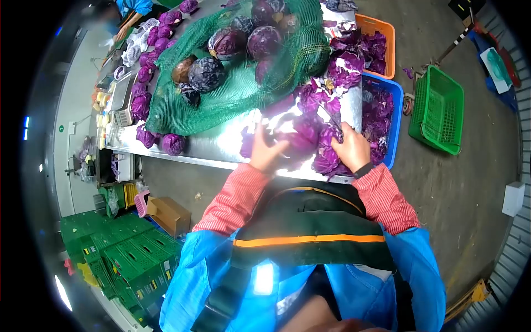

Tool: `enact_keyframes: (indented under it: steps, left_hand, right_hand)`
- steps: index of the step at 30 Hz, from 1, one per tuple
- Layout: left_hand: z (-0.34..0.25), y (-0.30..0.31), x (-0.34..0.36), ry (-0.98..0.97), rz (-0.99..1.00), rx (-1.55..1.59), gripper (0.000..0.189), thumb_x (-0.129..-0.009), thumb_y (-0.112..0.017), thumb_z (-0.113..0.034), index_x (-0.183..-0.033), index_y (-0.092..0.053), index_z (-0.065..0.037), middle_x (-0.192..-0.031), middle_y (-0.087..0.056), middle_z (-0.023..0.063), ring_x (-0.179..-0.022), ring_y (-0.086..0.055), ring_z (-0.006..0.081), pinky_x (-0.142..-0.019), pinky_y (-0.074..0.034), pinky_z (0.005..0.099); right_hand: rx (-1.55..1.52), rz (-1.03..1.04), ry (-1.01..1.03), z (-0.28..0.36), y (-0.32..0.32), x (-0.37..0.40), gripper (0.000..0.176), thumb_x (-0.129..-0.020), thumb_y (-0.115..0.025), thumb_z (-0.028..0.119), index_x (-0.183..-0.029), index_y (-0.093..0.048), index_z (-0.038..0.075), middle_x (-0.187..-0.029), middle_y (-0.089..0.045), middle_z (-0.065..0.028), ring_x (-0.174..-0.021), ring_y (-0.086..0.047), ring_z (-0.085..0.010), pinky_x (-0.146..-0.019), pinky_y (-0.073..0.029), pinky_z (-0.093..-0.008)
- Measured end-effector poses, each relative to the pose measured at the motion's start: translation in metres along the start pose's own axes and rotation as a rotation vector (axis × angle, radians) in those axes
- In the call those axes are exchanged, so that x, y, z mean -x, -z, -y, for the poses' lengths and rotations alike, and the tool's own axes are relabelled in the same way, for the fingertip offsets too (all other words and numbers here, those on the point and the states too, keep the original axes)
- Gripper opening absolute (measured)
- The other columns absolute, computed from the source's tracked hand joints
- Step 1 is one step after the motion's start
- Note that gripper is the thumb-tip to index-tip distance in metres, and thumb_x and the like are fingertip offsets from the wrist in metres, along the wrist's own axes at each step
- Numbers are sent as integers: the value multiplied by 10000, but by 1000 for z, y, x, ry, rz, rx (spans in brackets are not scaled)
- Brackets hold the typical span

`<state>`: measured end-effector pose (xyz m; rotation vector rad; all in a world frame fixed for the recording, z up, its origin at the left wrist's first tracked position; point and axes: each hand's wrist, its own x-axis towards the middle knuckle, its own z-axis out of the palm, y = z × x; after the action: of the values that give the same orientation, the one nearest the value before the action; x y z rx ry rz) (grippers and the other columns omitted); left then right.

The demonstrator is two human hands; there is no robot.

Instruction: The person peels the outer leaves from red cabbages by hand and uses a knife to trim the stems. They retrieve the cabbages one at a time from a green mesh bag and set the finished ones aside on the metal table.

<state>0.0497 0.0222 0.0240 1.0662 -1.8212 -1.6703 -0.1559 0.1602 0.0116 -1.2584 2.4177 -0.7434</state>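
My left hand (266,149) is at the metal table's front edge, thumb and fingers spread, beside a blurred purple cabbage (300,133). My right hand (353,148) is closed at the right of that cabbage, over loose purple leaves (327,155). A thin dark object reaches up-left from its fingers, too small to name. Cut leaves (345,69) lie farther back along the table's right side. Behind my hands, a green mesh sack (232,102) lies spread, with several cabbages (206,74) in or on it.
A blue crate (395,133) and an orange crate (390,41) of leaves stand at the table's right. On the floor is a green basket (462,113). Cabbages (141,105) line the table's left side near a scale (122,99). Another person's arm (128,25) shows at the far left.
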Motion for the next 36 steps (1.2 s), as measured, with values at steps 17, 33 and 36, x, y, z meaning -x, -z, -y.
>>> enact_keyframes:
  steps: [17,33,36]
  left_hand:
    - [6,34,-5,294,221,1097,762,-897,-524,-599,-1472,-358,-126,-1436,-459,144,-1291,-476,352,-1033,-408,595]
    - [10,40,-36,257,163,102,696,-904,-690,-380,-1466,-379,-113,-1376,-467,132,-1211,-511,222,-970,-470,328]
    - [14,25,-31,-17,119,-207,813,-764,-810,-334,-1425,-414,-73,-1381,-454,143,-1272,-455,255,-1063,-387,370]
  right_hand:
    - [187,-137,11,-27,10,-60,376,-822,-679,309,-1079,-560,62,-807,-682,-215,-755,-668,-421,-636,-523,-510]
    - [-603,232,130,32,-43,-17,598,-856,-725,332,-1359,-514,88,-785,-644,-100,-645,-601,-156,-633,-486,-314]
    - [-587,280,-103,19,-51,-15,576,-865,-722,303,-1340,-511,55,-670,-612,-67,-622,-592,-144,-650,-493,-340]
